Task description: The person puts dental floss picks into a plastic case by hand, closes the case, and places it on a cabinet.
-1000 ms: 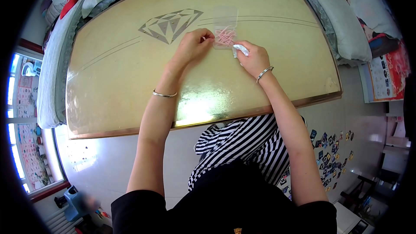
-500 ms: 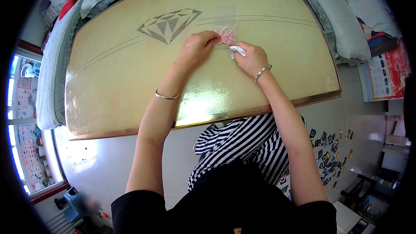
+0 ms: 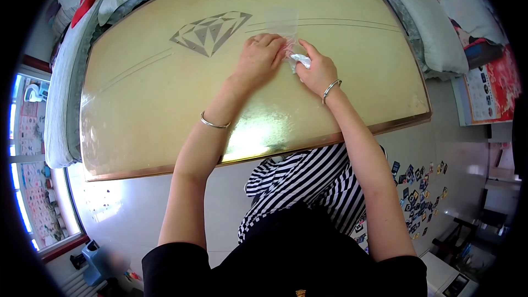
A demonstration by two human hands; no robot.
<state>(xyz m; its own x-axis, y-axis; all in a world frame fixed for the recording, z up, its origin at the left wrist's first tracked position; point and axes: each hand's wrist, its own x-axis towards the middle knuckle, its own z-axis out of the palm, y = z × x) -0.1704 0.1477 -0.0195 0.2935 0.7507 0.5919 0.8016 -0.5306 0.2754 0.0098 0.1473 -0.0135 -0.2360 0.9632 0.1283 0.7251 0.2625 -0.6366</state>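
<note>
On the table stands a small clear plastic box, its see-through lid folded back. Inside lie thin pink pieces, mostly covered by my hand; their exact kind is too small to tell. My left hand rests over the box from the left, fingers stretched across the pink pieces, the fingertips partly hidden. To the right of the box, my right hand grips a crumpled white piece of paper or film between thumb and fingers. Its index finger points out toward the box.
The box is on a yellow glossy table with a grey diamond pattern and a metal-trimmed edge. Grey sofas border its far and left sides. Below the near edge are my striped trousers and a tiled floor with small scattered pictures.
My left hand has shifted right and turned flatter, now covering much of the box. My right index finger has lifted and straightened, while the white piece stays in that hand.
</note>
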